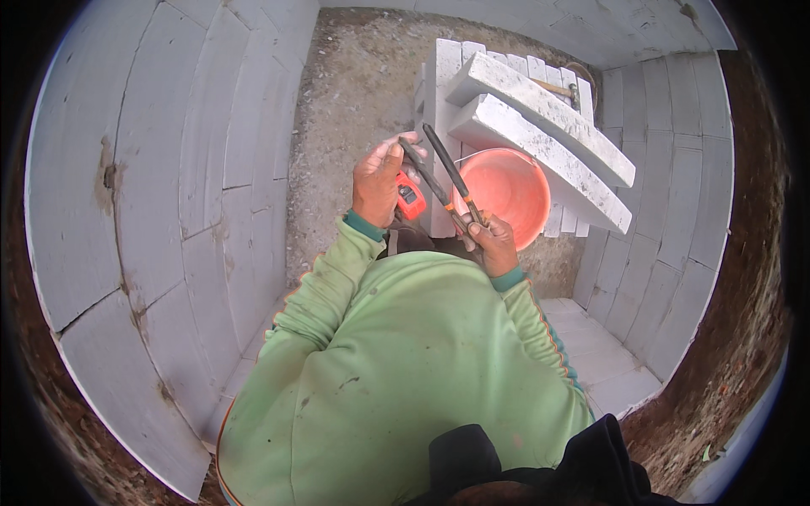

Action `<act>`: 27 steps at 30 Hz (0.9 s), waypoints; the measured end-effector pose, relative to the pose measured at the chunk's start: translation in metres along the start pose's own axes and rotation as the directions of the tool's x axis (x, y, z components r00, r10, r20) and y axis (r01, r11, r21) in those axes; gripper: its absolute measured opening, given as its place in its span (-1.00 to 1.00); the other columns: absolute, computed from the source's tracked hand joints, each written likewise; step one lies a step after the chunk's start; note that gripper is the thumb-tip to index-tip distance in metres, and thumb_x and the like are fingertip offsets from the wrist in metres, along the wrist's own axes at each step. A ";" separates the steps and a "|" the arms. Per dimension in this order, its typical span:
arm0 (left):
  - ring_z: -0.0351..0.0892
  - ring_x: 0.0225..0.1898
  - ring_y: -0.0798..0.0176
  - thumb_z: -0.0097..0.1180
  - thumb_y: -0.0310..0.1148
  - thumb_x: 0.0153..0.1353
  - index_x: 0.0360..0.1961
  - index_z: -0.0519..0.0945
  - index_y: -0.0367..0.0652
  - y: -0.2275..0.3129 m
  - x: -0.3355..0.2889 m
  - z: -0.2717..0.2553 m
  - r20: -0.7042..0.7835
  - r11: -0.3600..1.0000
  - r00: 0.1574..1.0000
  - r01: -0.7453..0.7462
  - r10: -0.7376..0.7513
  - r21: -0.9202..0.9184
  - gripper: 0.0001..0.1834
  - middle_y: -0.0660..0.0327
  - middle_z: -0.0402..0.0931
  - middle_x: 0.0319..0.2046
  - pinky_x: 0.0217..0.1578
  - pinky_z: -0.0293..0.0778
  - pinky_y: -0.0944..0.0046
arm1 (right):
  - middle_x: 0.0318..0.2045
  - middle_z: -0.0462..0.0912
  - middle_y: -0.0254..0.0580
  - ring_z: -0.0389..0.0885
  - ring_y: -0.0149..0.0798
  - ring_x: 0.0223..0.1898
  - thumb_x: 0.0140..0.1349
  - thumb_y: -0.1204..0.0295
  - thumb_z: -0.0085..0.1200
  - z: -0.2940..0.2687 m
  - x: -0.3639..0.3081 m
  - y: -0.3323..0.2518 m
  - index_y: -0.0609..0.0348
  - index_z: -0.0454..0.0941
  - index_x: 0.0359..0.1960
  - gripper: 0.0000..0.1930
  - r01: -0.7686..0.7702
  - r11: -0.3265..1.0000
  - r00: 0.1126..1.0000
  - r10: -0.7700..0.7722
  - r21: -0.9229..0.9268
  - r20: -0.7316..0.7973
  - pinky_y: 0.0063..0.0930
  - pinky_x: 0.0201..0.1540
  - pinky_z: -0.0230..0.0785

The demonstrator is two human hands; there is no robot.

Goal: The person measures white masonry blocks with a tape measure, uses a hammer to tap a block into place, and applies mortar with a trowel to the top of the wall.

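My right hand (493,239) is closed around the head end of long-handled pliers (453,165), hiding the jaws. The two dark handles, with orange bands near the pivot, point up and spread apart. My left hand (376,180) is raised beside them, fingers bent, with thumb and fingertips at the tip of the left handle. Just under those fingers is a red and black tape measure (410,199); whether the hand also holds it is hard to make out. Behind the pliers stands an orange bucket (511,191) with a thin wire handle.
Two long white blocks (544,156) lie slantwise across a stack of white blocks (442,84), partly over the bucket. On the stack's far right rests a hammer (564,89). Pale block walls (202,126) enclose me on several sides. The ground (346,76) is rough and dusty.
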State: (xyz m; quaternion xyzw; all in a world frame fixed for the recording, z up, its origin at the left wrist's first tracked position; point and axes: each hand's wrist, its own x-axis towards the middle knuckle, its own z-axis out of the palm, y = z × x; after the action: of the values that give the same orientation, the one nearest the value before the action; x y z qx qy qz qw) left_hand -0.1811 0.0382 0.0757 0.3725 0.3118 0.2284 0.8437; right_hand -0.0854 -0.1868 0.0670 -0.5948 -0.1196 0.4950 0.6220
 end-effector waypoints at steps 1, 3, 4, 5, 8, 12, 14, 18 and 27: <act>0.47 -0.43 0.47 -0.06 -0.21 0.45 0.00 0.55 -0.28 0.000 0.001 -0.002 0.005 1.000 1.000 0.008 -0.008 0.003 -0.65 0.17 0.61 -0.24 -0.36 0.47 0.44 | -0.53 0.48 -0.37 0.33 -0.54 -0.51 0.35 0.27 0.06 0.001 0.000 -0.007 0.25 0.57 -0.12 -0.73 0.056 0.985 0.997 -0.065 -0.165 -0.049 -0.59 -0.41 0.18; 0.50 -0.41 0.46 0.00 -0.33 0.40 0.11 0.49 -0.29 -0.002 0.002 -0.006 0.021 0.999 0.999 0.032 -0.033 0.038 -0.66 0.15 0.62 -0.18 -0.34 0.49 0.44 | -0.53 0.46 -0.38 0.32 -0.55 -0.50 0.37 0.24 0.03 0.004 -0.001 -0.019 0.25 0.58 -0.12 -0.70 0.055 0.968 0.994 -0.075 -0.246 -0.075 -0.60 -0.41 0.16; 0.50 -0.41 0.46 0.00 -0.33 0.40 0.11 0.49 -0.29 -0.003 0.003 -0.007 0.032 0.998 0.998 0.047 -0.048 0.040 -0.66 0.15 0.62 -0.18 -0.34 0.49 0.44 | -0.53 0.45 -0.40 0.31 -0.55 -0.50 0.39 0.21 0.00 0.005 -0.001 -0.024 0.25 0.59 -0.12 -0.68 0.052 0.942 0.993 -0.085 -0.330 -0.084 -0.62 -0.41 0.14; 0.51 -0.42 0.45 0.03 -0.39 0.37 0.11 0.46 -0.28 -0.005 0.004 -0.008 0.025 0.998 0.998 0.054 -0.055 0.037 -0.67 0.14 0.62 -0.18 -0.35 0.51 0.42 | -0.53 0.45 -0.40 0.31 -0.55 -0.50 0.39 0.21 0.00 0.006 -0.002 -0.031 0.25 0.59 -0.12 -0.68 0.043 0.944 0.991 -0.081 -0.328 -0.103 -0.62 -0.41 0.14; 0.53 -0.43 0.42 0.08 -0.50 0.30 0.08 0.39 -0.23 -0.014 0.006 -0.012 0.037 0.992 0.992 0.121 -0.119 -0.042 -0.67 0.12 0.61 -0.19 -0.39 0.53 0.37 | -0.50 0.45 -0.43 0.31 -0.54 -0.46 0.43 0.02 -0.17 0.007 0.000 -0.039 0.25 0.57 -0.05 -0.50 -0.048 0.993 0.998 0.045 -0.106 -0.036 -0.64 -0.42 0.09; 0.50 -0.50 0.33 0.08 -0.52 0.28 -0.02 0.35 -0.08 -0.028 0.007 -0.027 0.029 0.927 0.958 0.282 -0.284 -0.248 -0.72 0.13 0.55 -0.25 -0.49 0.54 0.33 | -0.47 0.47 -0.44 0.35 -0.56 -0.43 0.38 0.12 0.01 -0.001 0.000 -0.048 0.27 0.53 0.04 -0.56 -0.088 0.995 0.993 0.092 -0.056 0.072 -0.63 -0.41 0.18; 0.51 -0.49 0.30 0.02 -0.49 0.33 0.05 0.36 -0.03 -0.034 0.007 -0.034 0.069 0.907 0.941 0.337 -0.331 -0.250 -0.71 0.18 0.51 -0.22 -0.48 0.53 0.28 | -0.36 0.54 -0.42 0.42 -0.56 -0.40 0.25 0.33 0.23 0.002 0.002 -0.047 0.29 0.48 0.13 -0.54 0.204 0.951 0.974 -0.173 -0.231 0.149 -0.63 -0.36 0.30; 0.49 -0.48 0.30 0.03 -0.52 0.32 0.08 0.36 -0.05 -0.032 -0.001 -0.031 0.109 0.830 0.914 0.401 -0.391 -0.387 -0.67 0.15 0.52 -0.22 -0.44 0.52 0.21 | -0.21 0.62 -0.35 0.48 -0.54 -0.36 0.13 0.53 0.32 0.013 0.004 -0.066 0.29 0.44 0.19 -0.44 0.097 0.991 0.989 -0.084 -0.098 0.122 -0.62 -0.27 0.41; 0.50 -0.41 0.35 0.00 -0.28 0.41 -0.02 0.45 -0.28 -0.064 -0.004 -0.036 0.252 0.610 0.711 0.697 -0.657 -0.377 -0.72 0.17 0.54 -0.28 -0.38 0.52 0.26 | -0.16 0.70 -0.18 0.67 -0.42 -0.15 0.14 0.58 0.31 0.035 0.017 -0.060 0.31 0.53 0.06 -0.58 0.341 0.939 0.940 -0.342 -0.046 -0.014 -0.54 -0.12 0.56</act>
State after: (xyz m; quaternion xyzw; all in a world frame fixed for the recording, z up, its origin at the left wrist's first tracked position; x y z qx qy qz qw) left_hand -0.1991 0.0143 0.0086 0.0328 0.3306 -0.0592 0.9413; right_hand -0.0744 -0.1403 0.1197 -0.5838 -0.2245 0.3705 0.6867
